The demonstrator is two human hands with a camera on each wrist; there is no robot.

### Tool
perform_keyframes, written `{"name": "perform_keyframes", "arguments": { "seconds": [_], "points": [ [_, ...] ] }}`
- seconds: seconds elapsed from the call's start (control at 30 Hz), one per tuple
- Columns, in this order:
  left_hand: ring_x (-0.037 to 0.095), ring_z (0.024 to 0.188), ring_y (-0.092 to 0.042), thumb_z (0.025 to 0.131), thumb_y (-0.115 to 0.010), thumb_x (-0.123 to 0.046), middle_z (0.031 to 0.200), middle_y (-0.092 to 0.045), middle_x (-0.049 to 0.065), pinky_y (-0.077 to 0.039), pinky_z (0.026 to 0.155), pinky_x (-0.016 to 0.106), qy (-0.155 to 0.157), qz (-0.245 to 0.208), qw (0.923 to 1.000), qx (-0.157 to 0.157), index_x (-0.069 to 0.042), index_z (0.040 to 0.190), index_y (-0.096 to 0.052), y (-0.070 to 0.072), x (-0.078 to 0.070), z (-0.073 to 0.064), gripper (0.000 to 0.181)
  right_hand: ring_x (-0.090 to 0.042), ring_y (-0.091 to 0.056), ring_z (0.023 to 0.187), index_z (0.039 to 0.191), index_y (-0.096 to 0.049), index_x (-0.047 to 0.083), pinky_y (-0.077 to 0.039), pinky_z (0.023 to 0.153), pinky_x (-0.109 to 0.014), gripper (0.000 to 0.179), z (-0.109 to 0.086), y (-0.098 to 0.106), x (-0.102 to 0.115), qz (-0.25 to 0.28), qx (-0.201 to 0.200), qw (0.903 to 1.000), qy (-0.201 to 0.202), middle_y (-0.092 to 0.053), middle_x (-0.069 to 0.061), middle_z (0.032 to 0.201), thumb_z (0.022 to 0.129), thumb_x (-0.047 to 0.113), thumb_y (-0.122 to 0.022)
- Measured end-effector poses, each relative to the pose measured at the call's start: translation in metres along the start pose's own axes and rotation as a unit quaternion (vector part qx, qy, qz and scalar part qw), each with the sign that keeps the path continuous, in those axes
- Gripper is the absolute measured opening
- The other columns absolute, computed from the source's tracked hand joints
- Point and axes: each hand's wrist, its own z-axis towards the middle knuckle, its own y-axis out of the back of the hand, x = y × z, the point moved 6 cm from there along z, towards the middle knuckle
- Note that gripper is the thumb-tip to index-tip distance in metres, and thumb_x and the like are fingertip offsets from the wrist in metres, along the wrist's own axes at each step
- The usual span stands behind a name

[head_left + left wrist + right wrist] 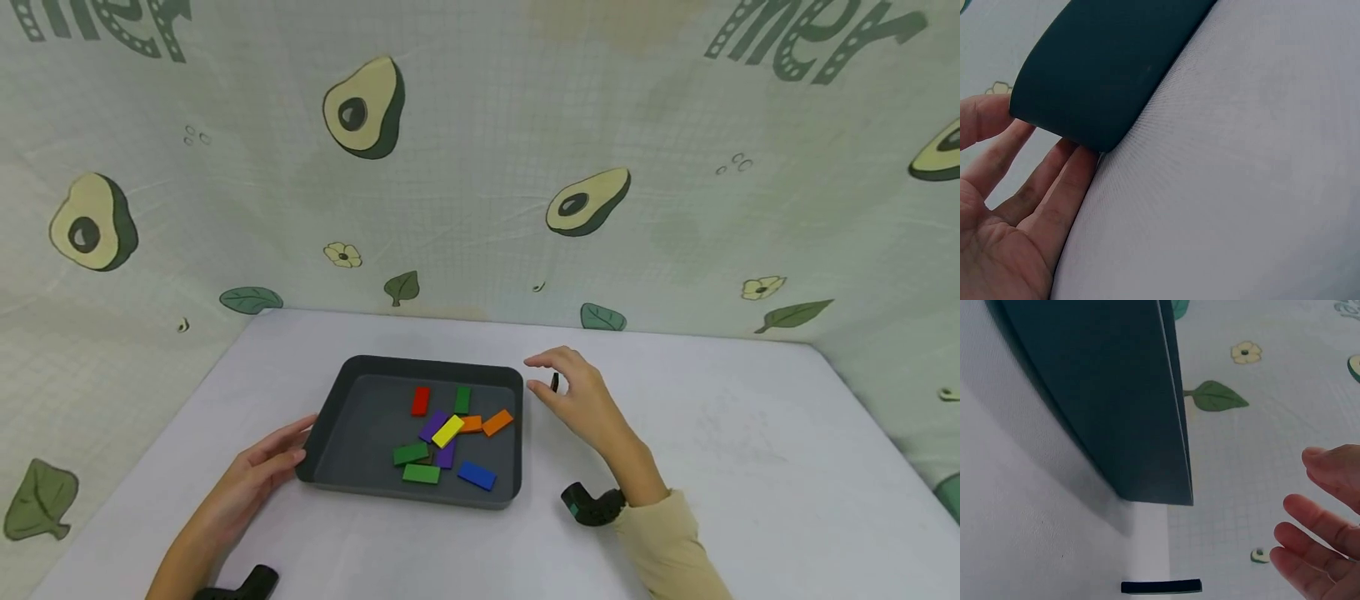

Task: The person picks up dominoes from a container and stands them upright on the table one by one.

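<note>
A dark grey tray (352, 433) sits on the white table, with several coloured blocks in it. My left hand (262, 467) touches its near-left corner; in the left wrist view the extended fingers (1063, 215) meet the wall low down, near the tabletop. Just past the right rim, my right hand (573, 396) is raised with thumb and fingers spread apart. A small black block (555, 382) shows between them in the head view. In the right wrist view this black block (1161, 587) stands apart from the fingertips (1300, 503), with a gap between.
Inside the tray, a yellow block (447, 432) lies across purple and orange ones, and a green block (411, 453) overlaps a dark one. Red (421, 401) and blue (477, 475) blocks lie separately. Avocado-printed cloth (480, 167) rises behind the table.
</note>
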Motion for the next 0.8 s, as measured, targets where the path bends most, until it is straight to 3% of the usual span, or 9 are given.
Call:
{"name": "perform_keyframes", "arguments": {
  "seconds": [0.37, 0.6, 0.8],
  "points": [
    [-0.016, 0.111, -0.045, 0.096, -0.049, -0.018, 0.123, -0.049, -0.027, -0.041, 0.085, 0.009, 0.001, 0.001, 1.0, 0.0, -0.009, 0.144, -0.035, 0.0, 0.0, -0.001, 0.05, -0.019, -0.057, 0.106, 0.112, -0.063, 0.01, -0.047, 0.091, -0.039, 0.031, -0.007, -0.021, 0.033, 0.001, 0.086, 0.9954, 0.042, -0.062, -0.002, 0.11, 0.082, 0.014, -0.07],
    [-0.015, 0.111, -0.045, 0.096, -0.049, -0.016, 0.124, -0.049, -0.027, -0.041, 0.085, 0.01, -0.008, 0.0, 1.0, 0.004, -0.008, 0.144, -0.035, 0.0, 0.0, -0.002, 0.05, -0.022, -0.055, 0.111, 0.116, -0.061, 0.009, -0.046, 0.093, -0.041, 0.031, -0.013, -0.043, 0.045, 0.009, 0.179, 0.9834, 0.026, -0.058, -0.003, 0.118, 0.087, 0.019, -0.065],
    [-0.015, 0.11, -0.046, 0.096, -0.049, -0.017, 0.123, -0.05, -0.027, -0.042, 0.084, 0.01, -0.006, 0.0, 1.0, 0.001, -0.009, 0.143, -0.036, 0.001, 0.0, -0.002, 0.049, -0.024, -0.057, 0.102, 0.117, -0.061, 0.008, -0.048, 0.089, -0.039, 0.033, -0.017, -0.059, 0.048, 0.006, 0.225, 0.9742, 0.021, -0.058, -0.006, 0.115, 0.087, 0.02, -0.066]
  ]
}}
